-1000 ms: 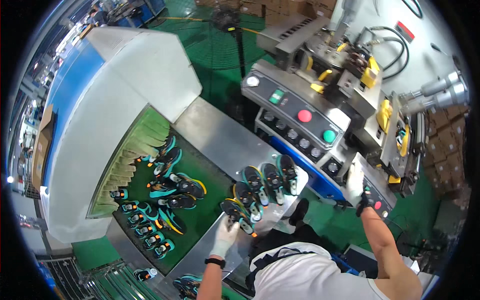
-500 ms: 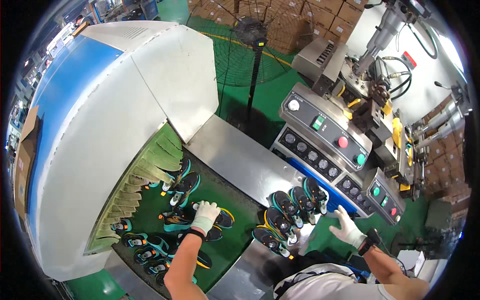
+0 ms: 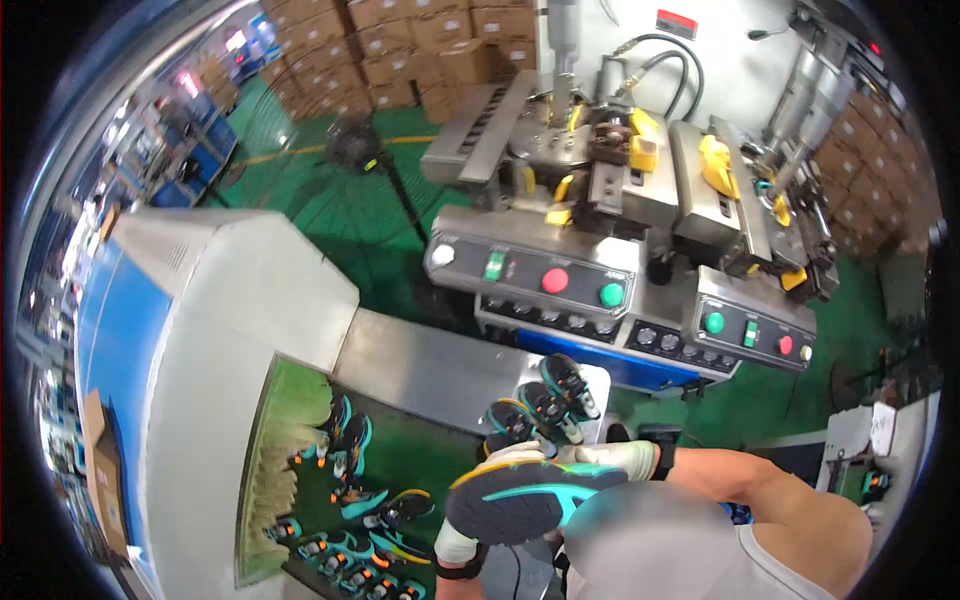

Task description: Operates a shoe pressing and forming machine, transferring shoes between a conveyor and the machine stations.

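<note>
At 9 o'clock stood a white-and-blue housing (image 3: 250,290), a green strip curtain (image 3: 285,440) hanging toward 8. Past it, at 7, several loose shoes (image 3: 405,506) lay on a green belt (image 3: 440,455). The gloved left hand (image 3: 456,543), at 6 o'clock, gripped a dark shoe (image 3: 520,505), its fingers apparently wrapped behind and over the upper edge. That shoe, just right of 6, was held sole to the camera, its long axis nearly 9 to 3, right end slightly raised and partly hidden by a blurred patch (image 3: 650,530). It lay toward 2 from the left hand, the nearer one. Beyond, at 5, a row of shoes (image 3: 548,408) stood on a metal surface (image 3: 420,370). The gloved right hand (image 3: 618,458) met the shoe's upper right edge, the shoe lying toward 8 from it; whether its fingers gripped could not be told. A press machine (image 3: 648,205) filled 2 o'clock
</note>
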`<state>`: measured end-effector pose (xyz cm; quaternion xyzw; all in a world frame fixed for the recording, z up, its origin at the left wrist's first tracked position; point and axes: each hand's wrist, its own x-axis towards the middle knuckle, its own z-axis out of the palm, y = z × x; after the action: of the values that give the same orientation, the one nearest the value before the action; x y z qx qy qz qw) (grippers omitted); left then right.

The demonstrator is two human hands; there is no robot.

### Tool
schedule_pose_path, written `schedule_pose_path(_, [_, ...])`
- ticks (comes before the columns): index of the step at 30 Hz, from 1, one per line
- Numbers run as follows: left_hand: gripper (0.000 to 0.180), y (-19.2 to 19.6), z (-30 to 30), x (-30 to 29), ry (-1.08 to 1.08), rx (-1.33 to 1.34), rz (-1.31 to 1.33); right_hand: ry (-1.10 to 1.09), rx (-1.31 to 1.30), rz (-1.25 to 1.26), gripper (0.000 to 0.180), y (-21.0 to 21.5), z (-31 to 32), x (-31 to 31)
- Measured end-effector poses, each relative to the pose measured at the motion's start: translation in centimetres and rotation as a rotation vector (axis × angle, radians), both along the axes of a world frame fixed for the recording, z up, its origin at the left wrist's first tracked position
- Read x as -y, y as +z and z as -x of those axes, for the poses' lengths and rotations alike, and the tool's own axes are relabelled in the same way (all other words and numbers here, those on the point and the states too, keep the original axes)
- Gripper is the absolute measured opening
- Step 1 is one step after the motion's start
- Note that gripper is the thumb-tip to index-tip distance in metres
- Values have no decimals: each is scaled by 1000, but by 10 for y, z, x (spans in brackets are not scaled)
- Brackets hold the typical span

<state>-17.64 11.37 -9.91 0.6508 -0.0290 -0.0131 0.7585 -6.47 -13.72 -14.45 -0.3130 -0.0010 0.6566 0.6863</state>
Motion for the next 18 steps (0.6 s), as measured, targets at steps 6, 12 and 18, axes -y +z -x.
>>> schedule_pose_path(6, [41, 48, -117, 73, 85, -26, -19, -93, 99, -186, 64, 12, -71, 81])
schedule_pose_path(12, [42, 24, -229, 112, 415, 15, -274, -412, 307, -162, 75, 57, -171, 187])
schedule_pose_path(18, [43, 30, -309, 135, 394, 46, -401, -697, 291, -152, 85, 58, -231, 244])
